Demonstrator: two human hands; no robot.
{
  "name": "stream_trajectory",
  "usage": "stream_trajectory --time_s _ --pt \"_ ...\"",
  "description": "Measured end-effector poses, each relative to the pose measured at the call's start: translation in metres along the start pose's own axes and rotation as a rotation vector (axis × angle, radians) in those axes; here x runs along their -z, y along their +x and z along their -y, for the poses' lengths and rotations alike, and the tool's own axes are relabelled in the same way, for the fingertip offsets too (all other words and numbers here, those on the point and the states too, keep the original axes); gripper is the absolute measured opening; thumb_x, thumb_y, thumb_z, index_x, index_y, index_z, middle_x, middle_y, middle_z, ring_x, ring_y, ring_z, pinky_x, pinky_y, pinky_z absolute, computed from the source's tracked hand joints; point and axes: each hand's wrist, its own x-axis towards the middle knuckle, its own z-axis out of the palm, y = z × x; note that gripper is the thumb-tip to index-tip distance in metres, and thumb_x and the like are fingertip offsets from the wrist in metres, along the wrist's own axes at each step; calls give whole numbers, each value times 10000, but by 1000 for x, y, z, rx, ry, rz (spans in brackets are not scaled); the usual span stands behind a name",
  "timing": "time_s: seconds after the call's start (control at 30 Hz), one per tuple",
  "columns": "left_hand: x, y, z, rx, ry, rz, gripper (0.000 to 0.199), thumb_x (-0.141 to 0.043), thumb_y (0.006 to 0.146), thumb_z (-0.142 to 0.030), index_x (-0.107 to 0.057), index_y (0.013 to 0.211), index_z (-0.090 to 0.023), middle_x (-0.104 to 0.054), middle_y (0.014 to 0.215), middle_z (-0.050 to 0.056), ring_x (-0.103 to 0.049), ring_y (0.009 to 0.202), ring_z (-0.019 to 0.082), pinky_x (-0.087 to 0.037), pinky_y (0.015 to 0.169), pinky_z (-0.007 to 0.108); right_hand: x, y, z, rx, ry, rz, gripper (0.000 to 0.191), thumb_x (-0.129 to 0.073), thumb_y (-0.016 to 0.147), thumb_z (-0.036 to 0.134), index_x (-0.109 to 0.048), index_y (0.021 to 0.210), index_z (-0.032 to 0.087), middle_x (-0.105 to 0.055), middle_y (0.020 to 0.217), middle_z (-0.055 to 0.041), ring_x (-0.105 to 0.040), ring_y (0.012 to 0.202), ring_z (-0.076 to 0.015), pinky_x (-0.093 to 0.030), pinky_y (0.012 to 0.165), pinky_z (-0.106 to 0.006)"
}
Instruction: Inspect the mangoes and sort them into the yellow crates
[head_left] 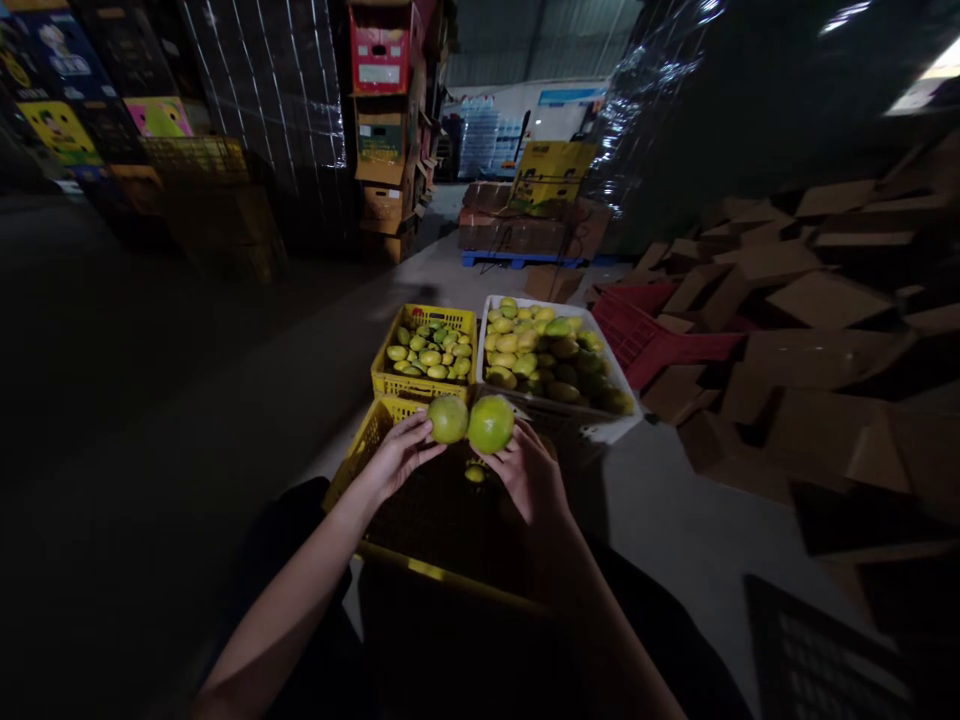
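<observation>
My left hand (399, 455) holds a round yellow-green fruit (448, 420) in its fingertips. Beside it, a brighter green fruit (491, 424) is gripped by my right hand (527, 470); the two fruits are side by side, nearly touching. Both hands are over a large yellow crate (420, 567), whose inside is dark, with a small yellow-green fruit (475, 473) visible in it. Beyond it stand a smaller yellow crate (382, 384) of green and yellow fruits and a white crate (624, 392) heaped with similar fruits, its right part in shadow.
A red crate (637, 325) and a big pile of cardboard boxes (825, 360) lie at the right. Stacked cartons (382, 140) and a blue pallet (517, 260) with boxes stand behind. A dark slatted crate (825, 650) is at the lower right.
</observation>
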Motion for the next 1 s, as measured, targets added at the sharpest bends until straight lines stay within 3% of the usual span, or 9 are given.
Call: stream_trajectory --time_s 0.2,0.37,0.67,0.83,0.9,1.0 --pt "1 4 2 20 -23 -34 257 -715 760 -223 -589 985 -213 -664 971 15 -671 793 129 -566 810 317 2 2 -2 23 -78 3 315 -719 653 461 -642 898 278 -708 1058 -22 -655 994 -267 -524 833 -474" --pt "4 7 5 27 8 -120 209 -729 761 -255 -661 942 -176 -678 945 29 -661 791 121 -569 828 308 4 2 -6 -21 -90 -2 355 -693 679 522 -636 942 291 -681 1111 -36 -670 958 -265 -547 796 -477" --pt "3 7 12 29 151 -5 296 -772 716 -247 -714 988 -146 -692 1083 82 -660 946 165 -541 909 293 -13 -9 -2 -23 -130 -31 359 -738 683 449 -664 983 266 -654 1157 -33 -647 992 -246 -590 752 -393" --pt "-4 4 13 49 96 22 283 -753 737 -236 -689 999 -150 -671 1130 81 -650 999 185 -550 911 302 -21 -17 -3 -69 -183 74 344 -747 696 417 -664 974 232 -692 1051 -32 -646 932 -217 -581 694 -313" --pt "-8 4 13 52 59 -6 323 -752 738 -233 -660 1041 -170 -654 1157 71 -647 1009 185 -562 891 301 -21 -17 -5 -99 -154 97 336 -726 718 433 -655 964 216 -702 992 -38 -652 872 -204 -567 639 -282" --pt "-12 7 11 78 34 -154 352 -738 754 -268 -621 1075 -182 -653 1114 66 -662 932 164 -593 778 265 -18 -14 -12 -134 -88 55 333 -700 736 461 -631 946 212 -709 890 -24 -654 770 -181 -525 553 -248"
